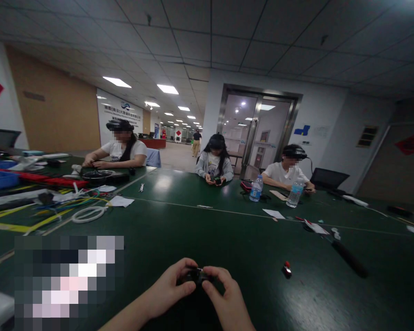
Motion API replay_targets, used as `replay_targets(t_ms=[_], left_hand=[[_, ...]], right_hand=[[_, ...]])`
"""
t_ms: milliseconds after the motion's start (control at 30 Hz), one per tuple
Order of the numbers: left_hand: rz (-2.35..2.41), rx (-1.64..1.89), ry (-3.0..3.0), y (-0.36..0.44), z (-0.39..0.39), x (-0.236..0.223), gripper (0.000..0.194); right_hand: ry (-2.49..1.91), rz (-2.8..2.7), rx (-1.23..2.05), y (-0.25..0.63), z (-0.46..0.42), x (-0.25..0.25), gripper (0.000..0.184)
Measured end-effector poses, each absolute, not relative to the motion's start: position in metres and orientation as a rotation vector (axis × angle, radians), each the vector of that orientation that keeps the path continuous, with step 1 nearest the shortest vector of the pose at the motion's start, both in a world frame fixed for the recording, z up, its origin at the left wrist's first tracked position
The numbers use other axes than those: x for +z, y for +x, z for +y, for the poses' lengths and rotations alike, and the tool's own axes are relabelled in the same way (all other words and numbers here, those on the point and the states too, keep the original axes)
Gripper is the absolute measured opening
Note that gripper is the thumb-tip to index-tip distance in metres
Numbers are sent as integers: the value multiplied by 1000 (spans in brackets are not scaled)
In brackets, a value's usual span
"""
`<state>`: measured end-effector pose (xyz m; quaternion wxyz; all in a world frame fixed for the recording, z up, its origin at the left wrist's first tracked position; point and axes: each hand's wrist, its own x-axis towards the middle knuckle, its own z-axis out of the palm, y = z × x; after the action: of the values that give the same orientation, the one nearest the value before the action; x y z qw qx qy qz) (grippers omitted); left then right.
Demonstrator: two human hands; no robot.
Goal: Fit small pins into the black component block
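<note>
Near the front of the dark green table [262, 243], my left hand [174, 285] and my right hand [224, 292] meet around a small black object [197, 276]. The thumb and fingers of each hand pinch it from either side. Its kind cannot be made out, as my fingers cover much of it. A lighter bit shows at its upper edge. To the right of my hands, apart from them, lies a small red and silvery piece [287, 270].
Tangled wires [60, 207] and a white coiled cable [89, 214] lie at left, near a blue bin [0, 180]. At right are a dark rod-shaped thing [349, 258] and two water bottles [256, 189]. Three people in headsets sit across the table.
</note>
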<state>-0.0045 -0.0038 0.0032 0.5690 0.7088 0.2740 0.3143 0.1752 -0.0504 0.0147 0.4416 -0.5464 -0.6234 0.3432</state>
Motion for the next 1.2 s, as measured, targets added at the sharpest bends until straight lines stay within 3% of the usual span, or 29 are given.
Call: replay_targets(t_ms=[500,733,933,1200], left_hand=[[630,744,1645,-5,-5,8,40],[638,753,1682,-5,-5,6,36],[1010,735,1990,-2,-8,5,36],[1136,699,2143,1,-7,-3,37]], right_hand=[[-1419,-1640,824,180,-51,16,29],[-1317,-1648,987,180,-48,14,34],[-1298,-1658,897,186,-42,6,31],[-1441,-1712,784,186,-43,0,37]])
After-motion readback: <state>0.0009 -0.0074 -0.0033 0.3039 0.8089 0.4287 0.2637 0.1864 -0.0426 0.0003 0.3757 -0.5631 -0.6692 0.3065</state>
